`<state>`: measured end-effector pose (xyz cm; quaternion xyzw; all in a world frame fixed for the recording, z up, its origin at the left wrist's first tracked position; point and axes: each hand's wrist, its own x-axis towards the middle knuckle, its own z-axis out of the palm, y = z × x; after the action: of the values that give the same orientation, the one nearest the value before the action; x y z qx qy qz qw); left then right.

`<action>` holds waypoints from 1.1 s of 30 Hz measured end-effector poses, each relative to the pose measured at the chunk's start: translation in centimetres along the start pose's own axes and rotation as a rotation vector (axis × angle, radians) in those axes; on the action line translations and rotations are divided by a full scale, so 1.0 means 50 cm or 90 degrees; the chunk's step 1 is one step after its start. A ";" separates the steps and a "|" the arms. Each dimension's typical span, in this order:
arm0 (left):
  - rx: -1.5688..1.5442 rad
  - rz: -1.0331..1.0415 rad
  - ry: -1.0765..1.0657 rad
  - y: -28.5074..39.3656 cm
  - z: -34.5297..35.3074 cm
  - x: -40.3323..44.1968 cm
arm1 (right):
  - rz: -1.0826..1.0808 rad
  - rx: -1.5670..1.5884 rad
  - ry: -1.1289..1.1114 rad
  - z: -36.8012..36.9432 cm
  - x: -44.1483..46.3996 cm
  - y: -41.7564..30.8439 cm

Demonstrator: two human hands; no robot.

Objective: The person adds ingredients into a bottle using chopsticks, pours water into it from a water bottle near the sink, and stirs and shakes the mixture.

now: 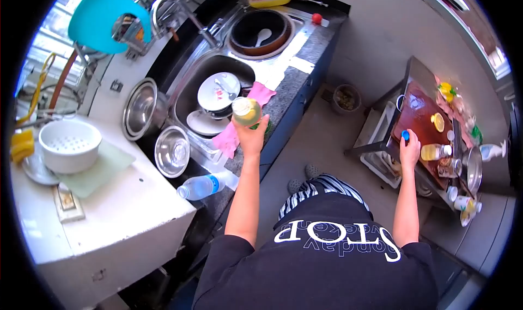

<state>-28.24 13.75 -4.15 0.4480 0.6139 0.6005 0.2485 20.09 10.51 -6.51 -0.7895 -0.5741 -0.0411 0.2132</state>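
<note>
My left hand [251,138] is wrapped around a clear bottle [246,114] with yellow-green contents, held up over the sink's front edge. Its top faces the camera, and my fingers hide its lower part. Over the edge of the brown board [415,114] on the right, my right hand [409,151] pinches a small blue cap [405,136]. Near that hand, a cut lemon [437,122] rests on the board. A bottle of yellow liquid [436,152] lies close to my right fingers, with a clear jar [449,168] beside it.
The sink [182,100] holds stacked white plates [219,92]. Behind it sits a dark pot [260,32] with a white spoon. Pink cloths [261,93] drape the counter edge. A water bottle [200,187] lies at left. A bin [346,99] stands on the floor.
</note>
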 end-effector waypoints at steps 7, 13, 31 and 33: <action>0.120 0.033 0.058 0.015 -0.032 -0.058 | -0.087 0.378 -0.165 -0.023 0.031 -0.269; 0.088 -0.098 0.217 0.025 -0.117 -0.257 | -0.401 0.594 -0.579 0.077 -0.027 -0.619; 0.346 -0.014 0.347 0.040 -0.309 -0.197 | -0.460 0.669 -0.553 0.225 -0.066 -0.763; 0.384 0.033 0.322 0.095 -0.295 -0.171 | -0.443 0.659 -0.580 0.214 -0.062 -0.763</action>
<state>-35.43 -1.67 0.70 0.3543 0.7930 0.4908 -0.0688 -18.13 21.42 -6.11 -0.3025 -0.7663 0.4971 0.2724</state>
